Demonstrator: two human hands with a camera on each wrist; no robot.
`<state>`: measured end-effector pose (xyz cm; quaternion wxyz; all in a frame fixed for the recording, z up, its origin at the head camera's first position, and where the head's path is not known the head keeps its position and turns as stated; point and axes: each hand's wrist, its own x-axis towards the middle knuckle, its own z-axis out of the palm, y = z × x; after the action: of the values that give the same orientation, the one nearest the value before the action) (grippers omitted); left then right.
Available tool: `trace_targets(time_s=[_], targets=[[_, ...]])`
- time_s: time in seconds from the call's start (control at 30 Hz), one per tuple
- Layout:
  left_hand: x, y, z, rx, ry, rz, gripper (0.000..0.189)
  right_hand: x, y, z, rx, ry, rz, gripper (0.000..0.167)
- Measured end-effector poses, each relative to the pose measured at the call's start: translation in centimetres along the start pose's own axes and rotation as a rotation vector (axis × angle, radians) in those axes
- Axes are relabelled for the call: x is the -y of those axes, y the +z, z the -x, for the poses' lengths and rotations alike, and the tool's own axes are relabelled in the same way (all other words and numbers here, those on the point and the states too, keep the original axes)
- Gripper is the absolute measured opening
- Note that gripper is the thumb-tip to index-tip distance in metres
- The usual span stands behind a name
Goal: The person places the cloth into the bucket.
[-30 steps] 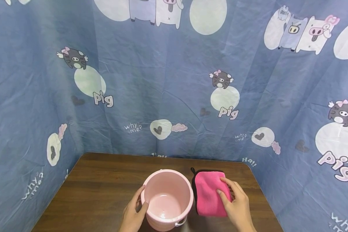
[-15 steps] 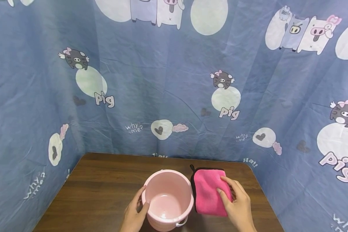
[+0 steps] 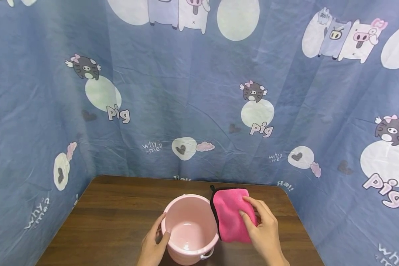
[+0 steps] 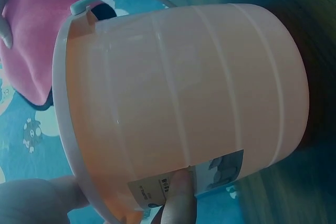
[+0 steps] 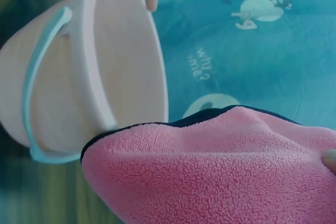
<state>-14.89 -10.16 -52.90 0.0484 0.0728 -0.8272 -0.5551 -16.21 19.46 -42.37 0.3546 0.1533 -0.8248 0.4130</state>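
Note:
A pale pink bucket (image 3: pixel 189 236) stands upright on the wooden table, its inside bare in the head view. My left hand (image 3: pixel 154 242) grips its left rim, thumb over the edge. In the left wrist view a finger lies on the label (image 4: pixel 218 174) stuck to the bucket's side. My right hand (image 3: pixel 262 231) pinches a folded bright pink cloth (image 3: pixel 231 214) with black trim and a small black loop at a corner. The cloth is held up beside the bucket, its left edge overlapping the right rim in the head view. The right fingers behind the cloth are partly hidden.
The bucket's thin handle (image 5: pixel 32 93) hangs down its side. The dark wooden table (image 3: pixel 119 214) extends left of the bucket. A blue curtain (image 3: pixel 173 92) printed with cartoon pigs hangs behind the table and on both sides.
My right hand has carried the cloth left and slightly up, bringing its edge to the bucket's rim. The left hand and bucket have stayed in place.

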Motion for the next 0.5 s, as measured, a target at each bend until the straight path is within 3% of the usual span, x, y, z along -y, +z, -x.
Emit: trace_targets(time_s=[0.5], targets=[[0.0,0.1,0.1,-0.005,0.015,0.002,0.056,1.3,0.3,-1.0,0.047,-0.016,-0.001,0.045]])
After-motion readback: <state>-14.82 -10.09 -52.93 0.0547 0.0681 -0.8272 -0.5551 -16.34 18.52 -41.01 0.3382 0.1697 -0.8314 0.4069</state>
